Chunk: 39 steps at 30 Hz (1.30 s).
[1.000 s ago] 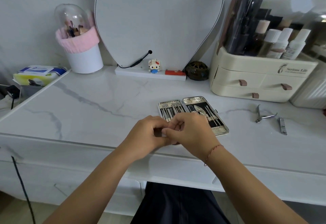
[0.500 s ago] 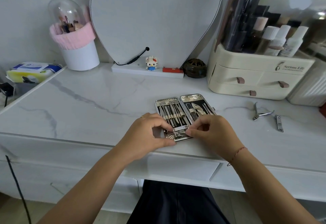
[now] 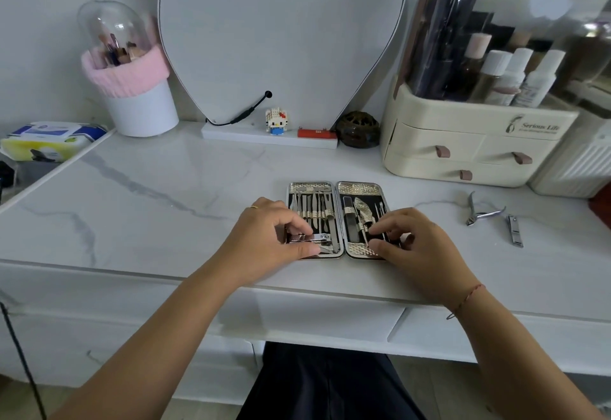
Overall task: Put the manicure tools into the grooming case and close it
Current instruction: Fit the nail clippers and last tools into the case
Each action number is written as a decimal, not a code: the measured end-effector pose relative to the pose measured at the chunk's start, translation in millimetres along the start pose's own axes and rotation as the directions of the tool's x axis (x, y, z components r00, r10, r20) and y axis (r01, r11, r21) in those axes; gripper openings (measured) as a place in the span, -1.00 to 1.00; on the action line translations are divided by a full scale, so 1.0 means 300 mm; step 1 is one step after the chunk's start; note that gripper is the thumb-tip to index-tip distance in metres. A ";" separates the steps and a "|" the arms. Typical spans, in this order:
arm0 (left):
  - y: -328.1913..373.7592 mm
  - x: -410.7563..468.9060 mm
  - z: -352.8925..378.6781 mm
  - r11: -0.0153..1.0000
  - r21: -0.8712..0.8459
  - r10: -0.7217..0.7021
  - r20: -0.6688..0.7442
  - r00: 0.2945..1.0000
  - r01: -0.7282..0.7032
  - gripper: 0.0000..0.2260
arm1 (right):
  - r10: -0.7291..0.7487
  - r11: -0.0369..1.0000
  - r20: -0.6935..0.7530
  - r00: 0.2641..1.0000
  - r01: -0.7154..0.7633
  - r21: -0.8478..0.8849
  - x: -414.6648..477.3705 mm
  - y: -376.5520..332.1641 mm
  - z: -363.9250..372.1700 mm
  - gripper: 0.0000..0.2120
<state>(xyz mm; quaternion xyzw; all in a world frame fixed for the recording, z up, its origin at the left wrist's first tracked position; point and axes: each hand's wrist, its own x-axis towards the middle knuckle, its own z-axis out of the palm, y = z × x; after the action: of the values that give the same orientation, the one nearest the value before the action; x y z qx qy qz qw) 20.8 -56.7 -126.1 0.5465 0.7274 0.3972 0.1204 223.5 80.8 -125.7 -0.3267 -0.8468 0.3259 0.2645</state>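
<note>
The grooming case (image 3: 360, 188) lies open and flat on the white marble table (image 3: 165, 194), with several steel tools strapped into both black halves. My left hand (image 3: 267, 241) pinches a silver nail clipper (image 3: 319, 238) between thumb and forefinger, over the near end of the left half. My right hand (image 3: 420, 247) has curled fingers on the near corner of the right half, its thumb on the gold rim. Loose on the table to the right lie a cuticle nipper (image 3: 482, 214) and a small nail clipper (image 3: 515, 231).
A cream cosmetics organizer (image 3: 463, 151) with drawers stands at the back right. A mirror (image 3: 281, 32), a small toy figure (image 3: 276, 122) and a dark round holder (image 3: 357, 128) line the back. A pink-rimmed brush cup (image 3: 142, 112) and a wipes pack (image 3: 46, 141) are at the left.
My hands have drawn apart from in front of the case. The left now holds the clipper over the left half and the right has shifted to the right half's near corner.
</note>
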 end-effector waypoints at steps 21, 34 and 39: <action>0.017 0.074 0.042 0.996 -0.012 0.088 -0.043 0.995 -0.089 -0.66 | 0.139 0.900 -0.268 0.953 -0.234 -0.367 0.142 0.310 -0.359 -0.91; 0.036 0.327 0.120 0.998 0.033 0.053 0.172 0.984 -0.060 -0.73 | 0.472 0.735 -0.295 0.831 -0.556 -0.388 0.251 0.309 -0.396 -0.87; 0.037 0.338 0.150 0.992 0.109 0.035 0.188 0.982 -0.056 -0.75 | 0.495 0.731 -0.258 0.830 -0.558 -0.392 0.294 0.281 -0.370 -0.95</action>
<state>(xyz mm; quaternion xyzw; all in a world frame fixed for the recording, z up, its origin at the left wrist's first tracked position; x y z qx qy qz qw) 18.1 54.6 -121.5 0.6035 0.7218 0.3050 0.1473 272.1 235.3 -94.1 -0.6271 -0.7506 0.1586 0.1346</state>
